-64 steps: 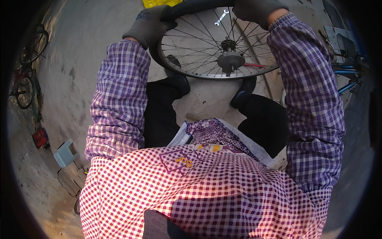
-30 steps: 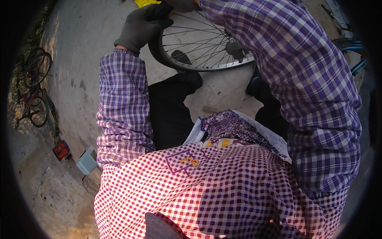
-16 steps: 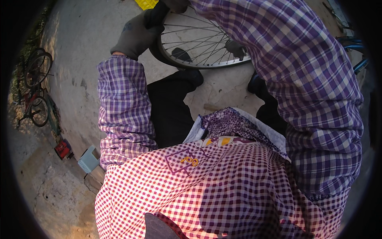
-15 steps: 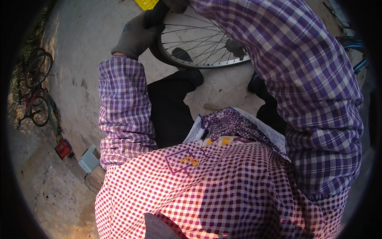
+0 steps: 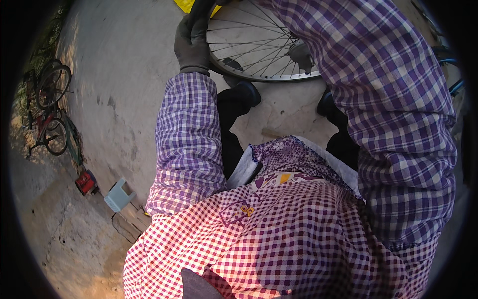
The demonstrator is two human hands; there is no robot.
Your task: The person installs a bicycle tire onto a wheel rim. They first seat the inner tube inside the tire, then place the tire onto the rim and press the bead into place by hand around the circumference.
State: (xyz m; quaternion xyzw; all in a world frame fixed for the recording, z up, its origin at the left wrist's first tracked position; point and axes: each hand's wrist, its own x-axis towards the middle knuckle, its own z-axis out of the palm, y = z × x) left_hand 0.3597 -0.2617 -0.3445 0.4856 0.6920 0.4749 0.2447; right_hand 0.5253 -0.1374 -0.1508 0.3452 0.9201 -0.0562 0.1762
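My gloved left hand is closed on the black tyre at the upper left of a spoked bicycle wheel. My gloved right hand reaches across to the top edge near my left hand; only a sliver shows beside the tyre, its fingers hidden. My right sleeve covers the right part of the wheel, beside the dark hub. The wheel is in front of my feet, above my checked apron.
Bicycles lie along the left side, near a red object and a pale blue plastic container. A yellow object is at the top, beyond the tyre. Blue bicycle tubes show at the far right.
My left hand has shifted right and turned more upright along the tyre. My right arm swung leftward over the wheel after the first frame, and its hand has risen toward the top edge.
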